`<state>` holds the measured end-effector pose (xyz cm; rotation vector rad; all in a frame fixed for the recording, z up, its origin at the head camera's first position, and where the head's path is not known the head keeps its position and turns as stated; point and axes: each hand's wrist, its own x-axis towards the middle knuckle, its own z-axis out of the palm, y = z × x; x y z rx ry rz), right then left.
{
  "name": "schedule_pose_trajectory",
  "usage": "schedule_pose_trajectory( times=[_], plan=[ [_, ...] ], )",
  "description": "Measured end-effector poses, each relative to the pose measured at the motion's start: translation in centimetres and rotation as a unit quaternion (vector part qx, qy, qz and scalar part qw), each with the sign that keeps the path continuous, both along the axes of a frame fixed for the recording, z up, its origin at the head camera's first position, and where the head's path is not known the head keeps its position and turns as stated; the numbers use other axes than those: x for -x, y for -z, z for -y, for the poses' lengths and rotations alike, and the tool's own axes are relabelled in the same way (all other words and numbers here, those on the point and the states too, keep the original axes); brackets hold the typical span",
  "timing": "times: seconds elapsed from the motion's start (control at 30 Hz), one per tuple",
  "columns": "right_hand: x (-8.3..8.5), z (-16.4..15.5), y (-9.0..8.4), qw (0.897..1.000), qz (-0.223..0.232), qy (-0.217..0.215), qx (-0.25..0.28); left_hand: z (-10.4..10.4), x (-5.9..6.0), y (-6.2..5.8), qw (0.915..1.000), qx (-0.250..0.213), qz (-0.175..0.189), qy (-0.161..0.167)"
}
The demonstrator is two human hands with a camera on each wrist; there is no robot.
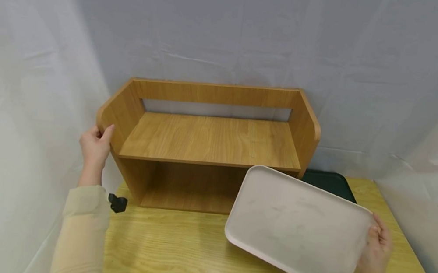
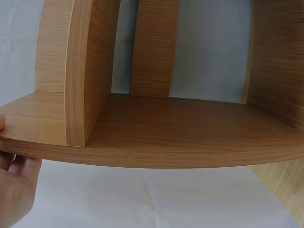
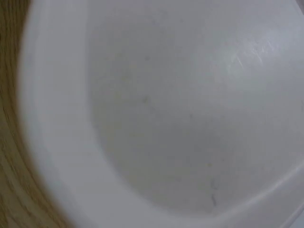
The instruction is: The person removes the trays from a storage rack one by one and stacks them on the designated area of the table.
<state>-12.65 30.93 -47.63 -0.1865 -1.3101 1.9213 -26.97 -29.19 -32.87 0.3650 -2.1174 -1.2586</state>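
Observation:
A wooden two-tier shelf [image 1: 210, 140] stands against the back sheet. My left hand [image 1: 96, 144] grips the front edge of its left side panel, thumb on the inner face; the left wrist view shows the fingers [image 2: 21, 178] on the panel's outer side. My right hand [image 1: 378, 246] holds a pale beige rectangular tray [image 1: 297, 227] by its right short edge. The tray is tilted, its inside facing me, in front of the shelf's lower right corner. In the right wrist view the tray's inside [image 3: 190, 109] fills most of the picture and that hand is out of sight.
Behind the beige tray, to the right of the shelf, lies a dark green tray [image 1: 329, 184], partly hidden. Beneath everything is a yellow wood-grain table [image 1: 161, 245]. White sheets [image 1: 229, 32] hang at the back and on both sides.

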Motion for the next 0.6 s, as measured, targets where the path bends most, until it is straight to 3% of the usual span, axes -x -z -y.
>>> schedule_pose_trajectory(
  times=[0.13,0.27,0.43,0.6],
  plan=[
    [-0.2,-0.2,-0.1,0.999,-0.023,-0.004,0.037,0.0,0.0,0.0,1.0000,0.003,0.000,-0.002],
    [-0.3,-0.5,0.0,0.992,-0.084,-0.019,0.093,0.0,0.0,-0.1,1.0000,-0.001,-0.003,0.000],
    [-0.2,-0.9,0.2,0.967,-0.180,-0.050,0.173,0.0,-0.1,-0.1,1.0000,0.002,-0.002,0.000],
    [-0.4,-1.3,0.1,0.946,-0.222,-0.062,0.226,0.0,-0.1,-0.1,1.0000,-0.001,0.003,0.002]
  ],
)
